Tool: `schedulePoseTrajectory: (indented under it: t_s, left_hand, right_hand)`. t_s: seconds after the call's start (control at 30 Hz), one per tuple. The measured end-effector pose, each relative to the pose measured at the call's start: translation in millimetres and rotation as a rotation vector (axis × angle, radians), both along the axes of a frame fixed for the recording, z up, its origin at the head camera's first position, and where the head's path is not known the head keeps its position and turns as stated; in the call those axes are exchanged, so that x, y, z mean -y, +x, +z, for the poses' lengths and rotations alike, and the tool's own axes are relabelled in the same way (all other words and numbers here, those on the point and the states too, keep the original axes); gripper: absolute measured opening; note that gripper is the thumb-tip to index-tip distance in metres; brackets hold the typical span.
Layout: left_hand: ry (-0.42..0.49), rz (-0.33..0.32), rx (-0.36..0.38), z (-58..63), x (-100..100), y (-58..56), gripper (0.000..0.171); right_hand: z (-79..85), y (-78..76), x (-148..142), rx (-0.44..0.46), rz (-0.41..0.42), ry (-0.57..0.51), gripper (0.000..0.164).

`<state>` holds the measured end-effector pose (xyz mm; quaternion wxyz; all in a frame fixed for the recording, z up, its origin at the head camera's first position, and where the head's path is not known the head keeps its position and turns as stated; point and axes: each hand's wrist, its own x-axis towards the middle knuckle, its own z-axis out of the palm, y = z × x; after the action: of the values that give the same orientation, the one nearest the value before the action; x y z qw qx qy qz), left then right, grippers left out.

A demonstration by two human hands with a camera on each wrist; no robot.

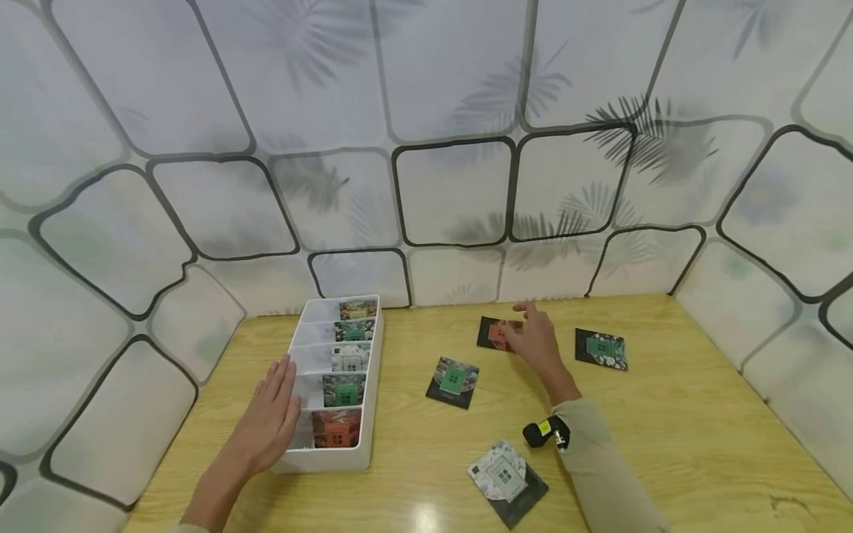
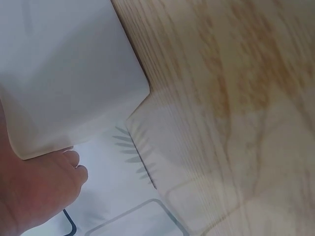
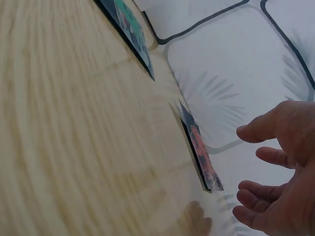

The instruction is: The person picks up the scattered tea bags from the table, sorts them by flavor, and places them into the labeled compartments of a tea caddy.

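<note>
My left hand (image 1: 268, 414) lies with straight fingers along the left side of a white divided box (image 1: 326, 462). In the left wrist view, part of that hand (image 2: 42, 191) shows beside the box's wall (image 2: 74, 83). At the back of the table, my right hand (image 1: 535, 343) hovers over a square black packet with a red label (image 1: 492, 333), covering its right part. The right wrist view shows the fingers spread apart and holding nothing, a gap away from the red-labelled packet (image 3: 199, 150).
Other flat packets lie on the wooden table (image 1: 413, 444): green-labelled ones at the middle (image 1: 453, 381) and right (image 1: 601, 348), and a white-labelled one (image 1: 508, 481) in front. Each box compartment holds a packet, such as the red one (image 1: 336, 429). A patterned curtain (image 1: 453, 192) stands behind.
</note>
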<state>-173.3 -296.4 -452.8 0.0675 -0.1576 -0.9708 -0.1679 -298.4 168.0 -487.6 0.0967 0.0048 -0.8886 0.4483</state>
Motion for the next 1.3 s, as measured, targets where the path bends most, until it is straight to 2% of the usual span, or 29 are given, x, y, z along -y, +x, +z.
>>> schedulePoseTrajectory:
  t_s: [0.27, 0.6, 0.77, 1.1, 1.2, 1.3]
  left_hand:
    - [0.007, 0.012, 0.036, 0.6, 0.5, -0.9, 0.060]
    - [0.002, 0.015, 0.026, -0.6, -0.5, -0.5, 0.060]
    - [0.001, 0.029, 0.035, 0.9, -0.6, -0.2, 0.060]
    - [-0.006, 0.026, 0.031, 0.1, -0.4, 0.5, 0.060]
    - [-0.005, 0.031, 0.036, 0.4, 0.2, 0.5, 0.060]
    - [-0.007, 0.030, 0.031, 0.1, 0.3, -0.4, 0.060]
  right_hand:
    - [-14.9, -2.4, 6.4, 0.018, -0.061, 0.071, 0.050]
    - [-14.9, -1.5, 10.8, 0.073, -0.113, 0.163, 0.053]
    - [-15.5, -3.4, 9.8, 0.074, -0.112, 0.180, 0.047]
    - [-13.8, -6.4, 4.6, 0.073, -0.127, 0.120, 0.035]
    - [-13.0, -7.8, 3.0, 0.064, -0.126, 0.056, 0.030]
    - [-13.7, -9.5, 0.0, 0.066, -0.091, -0.059, 0.023]
